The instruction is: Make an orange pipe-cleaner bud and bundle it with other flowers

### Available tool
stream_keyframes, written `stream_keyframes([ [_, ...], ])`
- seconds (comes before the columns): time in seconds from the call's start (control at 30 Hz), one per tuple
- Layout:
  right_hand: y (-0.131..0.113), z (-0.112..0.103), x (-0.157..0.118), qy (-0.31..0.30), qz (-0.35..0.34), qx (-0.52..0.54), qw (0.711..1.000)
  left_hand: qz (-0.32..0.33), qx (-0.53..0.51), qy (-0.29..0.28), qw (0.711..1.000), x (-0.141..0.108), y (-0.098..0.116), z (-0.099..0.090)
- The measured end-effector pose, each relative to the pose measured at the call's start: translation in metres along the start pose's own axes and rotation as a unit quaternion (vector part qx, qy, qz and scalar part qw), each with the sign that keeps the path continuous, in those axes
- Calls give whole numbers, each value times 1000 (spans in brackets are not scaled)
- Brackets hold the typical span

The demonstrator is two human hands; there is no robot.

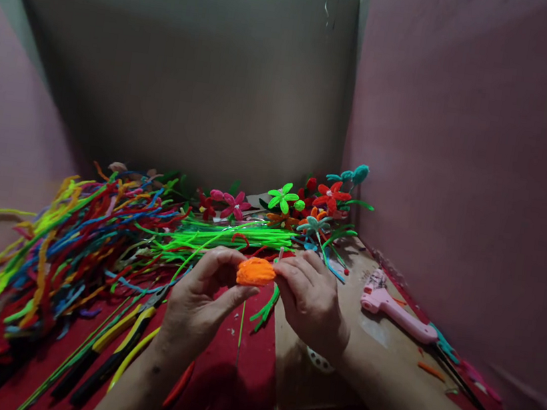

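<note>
An orange bundle of looped pipe cleaner [255, 272] is held up in front of me, between both hands. My left hand [203, 297] grips its left end, with the thumb below and the fingers above. At its right end, my right hand [309, 294] pinches the bundle with closed fingertips. A short pale stick tip [281, 253] rises beside the right fingers; its lower part is hidden. Under the hands lie green pipe cleaner ends [266, 309] and a thin green stem [241, 325].
A big heap of coloured pipe cleaners [60, 251] fills the left. Pliers [128, 337] with yellow and black handles lie near my left forearm. Finished pipe cleaner flowers [282, 197] stand behind. On the right, a pink glue gun [398, 312] rests on a brown board [358, 324].
</note>
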State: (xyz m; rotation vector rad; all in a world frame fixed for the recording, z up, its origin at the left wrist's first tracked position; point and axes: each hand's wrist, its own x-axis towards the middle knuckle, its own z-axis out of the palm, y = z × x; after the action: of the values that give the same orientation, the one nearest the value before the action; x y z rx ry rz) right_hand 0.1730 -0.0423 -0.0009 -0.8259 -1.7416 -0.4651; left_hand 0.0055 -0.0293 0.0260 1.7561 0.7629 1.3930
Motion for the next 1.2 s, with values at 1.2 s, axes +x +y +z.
stream_keyframes([
  [1.2, -4, -4, 7, -30, 24, 36, 999, 89, -36, -101, 990, 3, 0, -3],
])
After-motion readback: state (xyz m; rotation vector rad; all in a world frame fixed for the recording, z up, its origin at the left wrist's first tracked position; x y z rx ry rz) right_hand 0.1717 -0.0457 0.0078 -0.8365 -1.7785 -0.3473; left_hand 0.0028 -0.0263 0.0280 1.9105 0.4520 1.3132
